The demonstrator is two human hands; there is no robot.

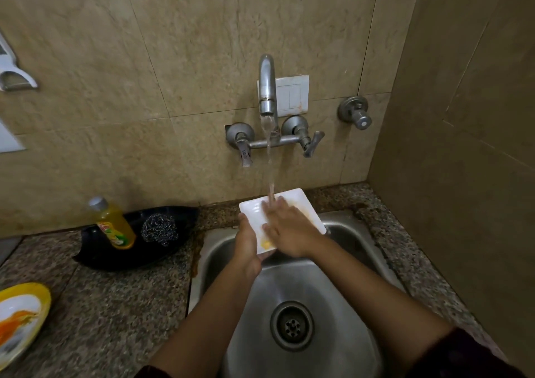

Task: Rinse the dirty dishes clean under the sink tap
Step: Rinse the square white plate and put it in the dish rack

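A white square plate (301, 204) with yellow-orange smears is tilted over the back of the steel sink (341, 285). My left hand (247, 247) grips its near left edge from below. My right hand (286, 230) lies flat on the plate's face, fingers spread, touching it under the stream. Water runs from the wall tap (267, 88) onto the plate just beyond my right fingertips. A yellow blob sits on the plate's near corner between my hands.
On the granite counter at left, a black tray (95, 247) holds a yellow dish-soap bottle (114, 224) and a steel scourer (159, 228). A yellow-rimmed dirty plate (17, 319) lies at the far left edge. A side wall closes the right.
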